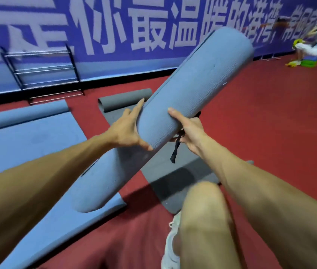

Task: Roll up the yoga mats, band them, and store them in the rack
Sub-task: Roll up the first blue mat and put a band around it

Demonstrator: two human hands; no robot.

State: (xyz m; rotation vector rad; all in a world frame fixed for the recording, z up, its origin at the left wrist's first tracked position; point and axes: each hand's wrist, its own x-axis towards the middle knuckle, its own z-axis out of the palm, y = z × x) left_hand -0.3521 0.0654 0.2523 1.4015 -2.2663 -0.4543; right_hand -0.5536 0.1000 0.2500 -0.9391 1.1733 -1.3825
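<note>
A rolled blue yoga mat [188, 90] is held up diagonally in front of me, its far end pointing up right. My left hand [126, 131] presses against its left side, fingers spread along the roll. My right hand [188, 131] grips its right side, thumb on top, and also pinches a black band [175, 152] that dangles below. A flat blue mat [31, 152] with a curled far end lies on the floor at left. A grey mat [173, 177], partly rolled at its far end, lies beneath the held roll. The black metal rack [43, 70] stands against the wall at far left.
The floor [260, 113] is red. A blue banner wall [115, 35] with large white characters runs across the back. Another person [314, 41] crouches at the far right beside green and yellow items. My bare knee [204, 220] and a white shoe [170, 249] show at the bottom.
</note>
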